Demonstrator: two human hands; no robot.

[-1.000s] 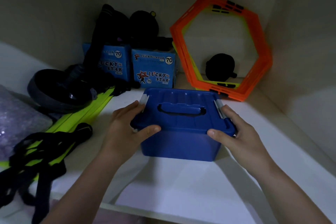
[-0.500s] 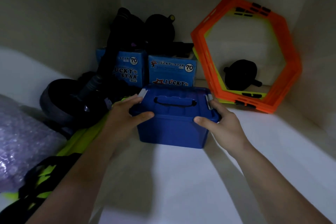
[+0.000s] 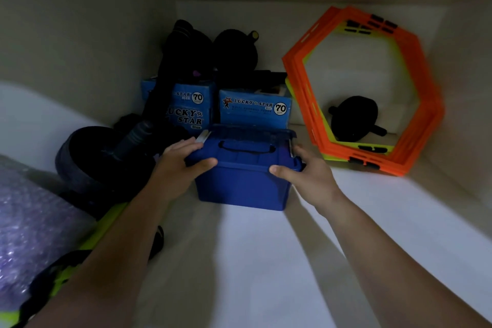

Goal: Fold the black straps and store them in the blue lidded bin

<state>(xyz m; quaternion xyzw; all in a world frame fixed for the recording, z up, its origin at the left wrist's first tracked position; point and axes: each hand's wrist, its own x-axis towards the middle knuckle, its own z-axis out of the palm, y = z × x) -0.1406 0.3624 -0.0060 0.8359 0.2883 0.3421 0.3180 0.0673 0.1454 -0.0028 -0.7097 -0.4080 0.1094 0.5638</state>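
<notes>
We're looking into a white shelf bay (image 3: 266,261). Biggest item is the stack of orange hexagon rings (image 3: 426,125), leaning at the right w/ a black roller wheel (image 3: 354,117) seen through the middle. Bubble wrap (image 3: 26,221) fills the left edge of the frame, and a dark wheel (image 3: 87,157) sits just above it. The blue lidded bin (image 3: 239,186) is at centre frame, lid on, handle flat. Vs. a sec ago it has gone deeper: it was mid-shelf, well apart from the two Lucky Star boxes (image 3: 253,109), and now its back edge sits right in front of them. The left hand (image 3: 178,165) grips the bin's left end, thumb on the lid's front rim, fingers curled over by the white latch (image 3: 203,137). The right hand (image 3: 306,176) does the same at the right end. The black straps (image 3: 42,282) lie at lower left on the yellow-green slats (image 3: 106,226), mostly hidden by the left forearm, and they look loose, not folded. We can't see what's inside the bin. We read this as the bin being parked while at least these straps are left out, so it prob. has to be opened again.
</notes>
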